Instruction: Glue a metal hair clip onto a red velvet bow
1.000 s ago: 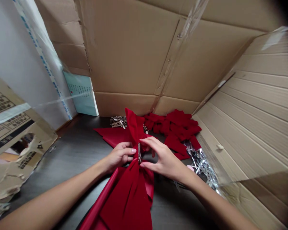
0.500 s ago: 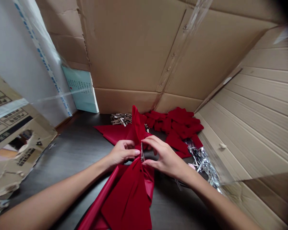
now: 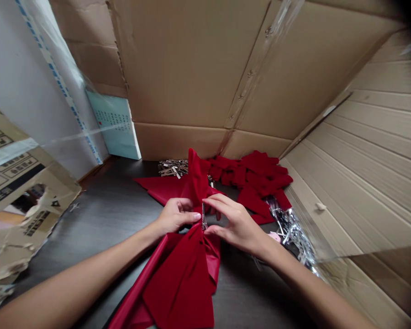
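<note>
A large red fabric bow [image 3: 185,278] is pinched at its gathered middle between both of my hands over a dark table [image 3: 99,228]. My left hand [image 3: 173,217] grips the gathered cloth from the left. My right hand [image 3: 234,224] holds a thin metal hair clip [image 3: 203,215] upright against the gather, thumb below and fingers above. The bow's upper loop [image 3: 196,176] stands up behind my fingers; its lower tails spread toward me.
A heap of red fabric pieces [image 3: 256,176] lies behind. A pile of metal clips [image 3: 171,167] sits at the back left, and a clear bag of silvery clips [image 3: 292,233] at the right. Cardboard boxes [image 3: 198,73] wall in the back, right and left.
My hands and the bow have shifted slightly away from me and closed in on the gather. The clip has turned more upright against the cloth.
</note>
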The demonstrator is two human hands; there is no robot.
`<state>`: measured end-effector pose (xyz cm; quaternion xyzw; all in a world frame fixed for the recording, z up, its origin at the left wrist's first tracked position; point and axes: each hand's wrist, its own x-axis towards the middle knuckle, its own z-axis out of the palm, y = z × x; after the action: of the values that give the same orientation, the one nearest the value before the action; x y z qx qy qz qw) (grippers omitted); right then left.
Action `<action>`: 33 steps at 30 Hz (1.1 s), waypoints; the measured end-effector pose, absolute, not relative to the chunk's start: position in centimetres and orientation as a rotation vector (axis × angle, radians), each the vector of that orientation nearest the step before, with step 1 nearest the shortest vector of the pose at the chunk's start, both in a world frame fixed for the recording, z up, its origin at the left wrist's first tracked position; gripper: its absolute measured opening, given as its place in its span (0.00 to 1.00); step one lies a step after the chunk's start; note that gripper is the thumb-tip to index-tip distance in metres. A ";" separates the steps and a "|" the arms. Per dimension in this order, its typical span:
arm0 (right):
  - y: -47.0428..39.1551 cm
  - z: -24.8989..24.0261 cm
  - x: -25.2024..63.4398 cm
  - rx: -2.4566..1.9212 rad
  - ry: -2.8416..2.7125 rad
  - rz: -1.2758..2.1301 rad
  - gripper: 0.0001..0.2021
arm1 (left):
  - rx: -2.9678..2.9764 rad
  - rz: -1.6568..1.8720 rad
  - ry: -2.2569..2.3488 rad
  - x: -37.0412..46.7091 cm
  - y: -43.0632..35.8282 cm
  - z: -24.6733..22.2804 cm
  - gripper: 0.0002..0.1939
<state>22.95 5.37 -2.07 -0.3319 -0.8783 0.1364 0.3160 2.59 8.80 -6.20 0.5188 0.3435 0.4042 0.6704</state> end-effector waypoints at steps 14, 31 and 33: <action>5.1 -2.1 22.5 -0.858 -2.282 0.347 0.31 | 1.184 0.918 0.798 2.4 8.7 -6.3 0.22; 5.4 -2.5 22.5 -0.813 -2.255 0.320 0.30 | 1.168 0.916 0.813 2.4 8.5 -6.0 0.23; 5.4 -2.5 22.5 -0.814 -2.253 0.324 0.30 | 1.157 0.918 0.810 2.4 8.5 -6.0 0.23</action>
<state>22.46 5.35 -2.55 -0.3150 -0.8716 0.1254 0.3540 2.41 8.47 -5.98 0.5123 0.3589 0.4067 0.6658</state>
